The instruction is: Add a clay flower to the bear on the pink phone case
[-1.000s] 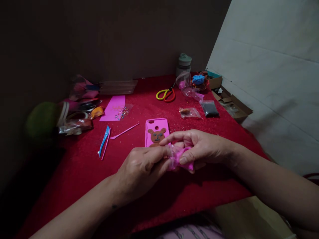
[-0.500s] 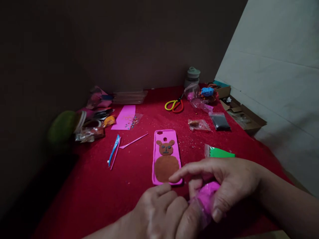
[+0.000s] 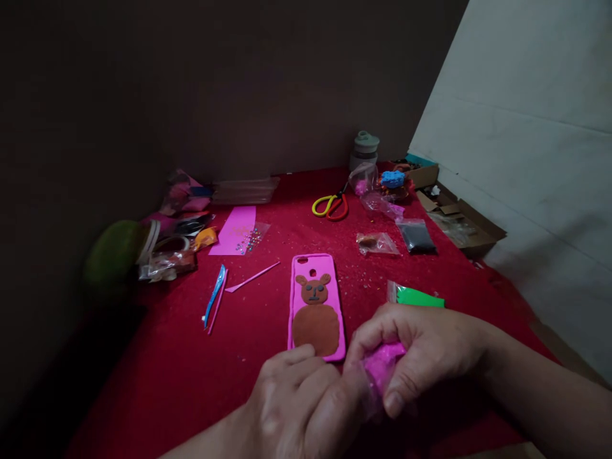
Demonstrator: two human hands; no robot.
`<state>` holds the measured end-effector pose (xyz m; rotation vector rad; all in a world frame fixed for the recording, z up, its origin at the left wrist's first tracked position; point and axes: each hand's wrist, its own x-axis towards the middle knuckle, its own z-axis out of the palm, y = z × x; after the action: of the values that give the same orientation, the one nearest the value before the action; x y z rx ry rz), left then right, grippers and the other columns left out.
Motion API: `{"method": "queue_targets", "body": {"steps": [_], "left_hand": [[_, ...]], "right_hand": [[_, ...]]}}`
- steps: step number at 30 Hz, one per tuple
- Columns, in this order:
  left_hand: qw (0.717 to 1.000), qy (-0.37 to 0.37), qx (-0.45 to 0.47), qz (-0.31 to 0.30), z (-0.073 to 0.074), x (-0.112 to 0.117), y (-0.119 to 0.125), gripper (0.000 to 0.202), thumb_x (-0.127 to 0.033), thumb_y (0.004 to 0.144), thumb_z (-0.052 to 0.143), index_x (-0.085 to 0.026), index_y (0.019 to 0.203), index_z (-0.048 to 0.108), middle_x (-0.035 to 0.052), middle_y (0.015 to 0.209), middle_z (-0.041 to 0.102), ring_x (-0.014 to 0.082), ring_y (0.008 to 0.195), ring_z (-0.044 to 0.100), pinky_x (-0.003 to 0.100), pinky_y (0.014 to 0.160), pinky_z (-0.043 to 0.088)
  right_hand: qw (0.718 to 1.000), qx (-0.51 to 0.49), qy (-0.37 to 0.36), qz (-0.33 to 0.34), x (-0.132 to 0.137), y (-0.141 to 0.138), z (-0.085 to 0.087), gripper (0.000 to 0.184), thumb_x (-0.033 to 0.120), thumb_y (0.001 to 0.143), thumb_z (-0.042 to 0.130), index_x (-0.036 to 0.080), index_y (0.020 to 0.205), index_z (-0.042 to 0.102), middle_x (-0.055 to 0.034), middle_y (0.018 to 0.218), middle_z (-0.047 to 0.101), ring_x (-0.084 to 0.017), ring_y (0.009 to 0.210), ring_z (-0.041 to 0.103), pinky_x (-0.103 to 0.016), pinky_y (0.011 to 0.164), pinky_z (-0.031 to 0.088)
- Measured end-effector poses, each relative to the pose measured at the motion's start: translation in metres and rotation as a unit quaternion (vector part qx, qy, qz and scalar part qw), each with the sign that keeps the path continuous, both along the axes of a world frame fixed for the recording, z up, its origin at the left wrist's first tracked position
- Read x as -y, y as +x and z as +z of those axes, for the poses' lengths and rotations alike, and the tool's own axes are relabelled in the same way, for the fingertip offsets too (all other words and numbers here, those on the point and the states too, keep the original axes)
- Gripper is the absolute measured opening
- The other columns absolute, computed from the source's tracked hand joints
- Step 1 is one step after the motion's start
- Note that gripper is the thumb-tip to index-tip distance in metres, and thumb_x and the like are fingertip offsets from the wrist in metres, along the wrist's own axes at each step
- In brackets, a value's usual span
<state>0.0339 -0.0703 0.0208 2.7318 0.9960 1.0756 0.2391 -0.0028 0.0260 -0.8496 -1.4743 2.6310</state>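
Note:
Between my two hands is a clear plastic bag of bright pink clay. My right hand curls around it, thumb in front and fingers behind. Closed in a fist, my left hand grips the bag's left side; its fingertips are hidden. Just beyond them lies a pink phone case carrying a flat brown clay bear with a round head, two ears and dark eyes, nose and mouth. The bear's body is partly covered at its lower edge by my left hand.
Blue and pink modelling tools lie left of the case. Behind are scissors, a pink sheet with beads, and a bottle. Clay packets, one green, one black, lie right, near an open cardboard box.
My right index finger, stretched out over the case before, has curled in around the bag of pink clay. The whole view has shifted slightly, with the table things a little lower and further left.

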Motion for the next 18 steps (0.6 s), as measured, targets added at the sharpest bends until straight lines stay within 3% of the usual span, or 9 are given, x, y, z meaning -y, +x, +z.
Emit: {"method": "queue_targets", "body": {"steps": [3,8,11,12,13,15,16,18], "left_hand": [[0.999,-0.023,-0.025,0.012,0.004,0.003,-0.001,0.019,-0.015,0.098,0.041,-0.015,0.102,0.06,-0.0025,0.059,0.065,0.0132,0.053,0.063,0.03,0.059,0.05],[0.998,0.054,-0.025,0.032,0.004,0.004,-0.002,0.02,-0.013,0.098,0.042,-0.011,0.11,0.058,0.0002,0.062,0.066,0.0156,0.059,0.065,0.033,0.068,0.05],[0.998,0.041,-0.046,0.007,0.005,-0.005,-0.008,0.02,-0.011,0.096,0.042,-0.009,0.107,0.059,0.0014,0.06,0.064,0.0166,0.055,0.061,0.032,0.061,0.048],[0.998,0.041,-0.043,-0.035,0.006,-0.009,-0.011,0.018,-0.01,0.094,0.044,-0.009,0.103,0.06,-0.0005,0.057,0.061,0.0139,0.048,0.055,0.029,0.055,0.046],[0.998,0.032,-0.027,-0.036,0.008,-0.014,-0.013,0.016,-0.008,0.092,0.047,-0.011,0.099,0.061,-0.0009,0.056,0.06,0.0132,0.047,0.054,0.028,0.054,0.045],[0.997,-0.067,0.04,-0.002,0.012,-0.023,-0.017,0.012,-0.007,0.087,0.055,-0.015,0.091,0.063,-0.0004,0.062,0.065,0.0112,0.05,0.057,0.023,0.053,0.045],[0.984,-0.155,0.09,0.02,0.015,-0.026,-0.018,0.01,-0.009,0.086,0.058,-0.017,0.09,0.064,-0.0006,0.064,0.066,0.0104,0.052,0.059,0.02,0.052,0.045],[0.914,-0.35,0.2,0.043,0.02,-0.032,-0.017,0.007,-0.016,0.087,0.061,-0.018,0.087,0.067,-0.002,0.063,0.066,0.0091,0.052,0.06,0.016,0.05,0.045]], "right_hand": [[1.0,0.01,0.007,-0.019,0.0,-0.003,-0.001,0.039,0.028,0.056,0.088,0.011,0.086,0.069,0.0001,0.073,0.065,-0.007,0.058,0.056,-0.016,0.055,0.047],[0.996,-0.015,0.048,-0.068,0.0,-0.008,-0.004,0.025,0.02,0.061,0.083,0.01,0.081,0.071,0.0006,0.07,0.065,-0.006,0.059,0.056,-0.014,0.057,0.045],[0.991,-0.036,0.08,-0.097,-0.001,-0.005,-0.004,0.016,0.017,0.066,0.08,0.009,0.076,0.071,0.0002,0.066,0.063,-0.005,0.057,0.053,-0.014,0.056,0.042],[0.989,-0.054,0.085,-0.112,-0.002,-0.003,-0.003,0.015,0.018,0.066,0.08,0.009,0.075,0.072,-0.0004,0.065,0.063,-0.005,0.054,0.052,-0.014,0.052,0.04],[0.984,-0.078,0.085,-0.134,-0.003,-0.001,-0.002,0.015,0.019,0.066,0.08,0.009,0.073,0.071,-0.0011,0.064,0.063,-0.005,0.05,0.05,-0.014,0.047,0.037],[0.972,-0.125,0.079,-0.181,-0.006,0.003,-0.001,0.015,0.02,0.068,0.078,0.009,0.072,0.07,-0.0024,0.064,0.064,-0.005,0.044,0.048,-0.015,0.04,0.033],[0.966,-0.142,0.077,-0.202,-0.007,0.004,-0.001,0.014,0.021,0.069,0.077,0.01,0.072,0.068,-0.0032,0.067,0.065,-0.005,0.044,0.049,-0.014,0.039,0.032],[0.959,-0.147,0.078,-0.228,-0.011,0.005,-0.001,0.015,0.02,0.071,0.077,0.012,0.079,0.067,-0.0031,0.071,0.067,-0.006,0.046,0.053,-0.013,0.04,0.035]]}}
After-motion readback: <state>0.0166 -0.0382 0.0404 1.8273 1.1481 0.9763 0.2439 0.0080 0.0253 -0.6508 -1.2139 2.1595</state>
